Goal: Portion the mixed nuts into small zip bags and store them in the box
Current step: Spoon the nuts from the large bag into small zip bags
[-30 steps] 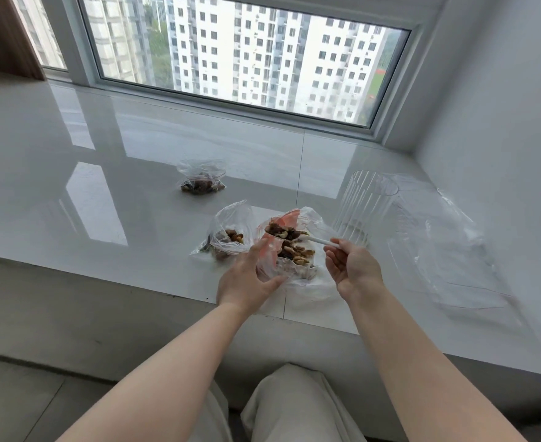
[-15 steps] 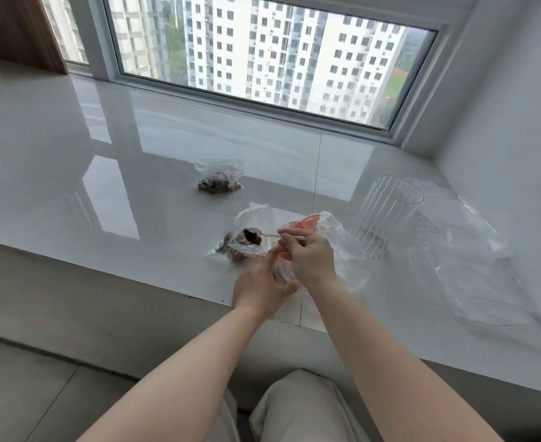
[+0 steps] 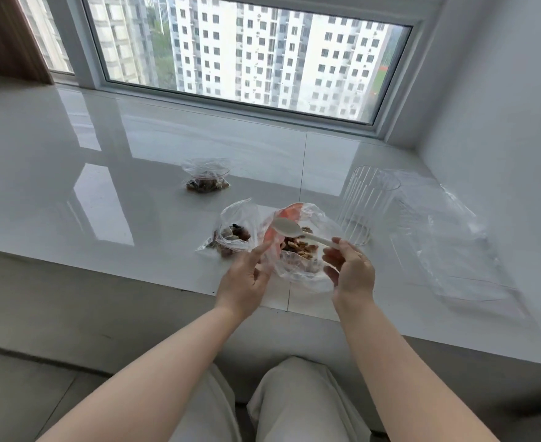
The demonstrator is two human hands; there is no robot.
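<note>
A large clear bag of mixed nuts (image 3: 297, 247) with a red strip at its mouth stands open on the white ledge (image 3: 103, 193). My left hand (image 3: 246, 275) holds the bag's left edge. My right hand (image 3: 350, 269) pinches the handle of a white plastic spoon (image 3: 294, 231), whose empty bowl hovers over the bag's mouth. Just left of it sits a small open zip bag (image 3: 234, 232) with some nuts inside. Farther back lies another small zip bag of nuts (image 3: 207, 178).
A clear ribbed plastic box (image 3: 363, 202) stands upright right of the big bag. Beyond it a loose sheet of clear plastic (image 3: 447, 244) spreads toward the right wall. My knees show below the ledge's front edge.
My right hand has swung the spoon back from over the small zip bag to above the big bag; the spoon is now empty. The left hand stays at the big bag's edge.
</note>
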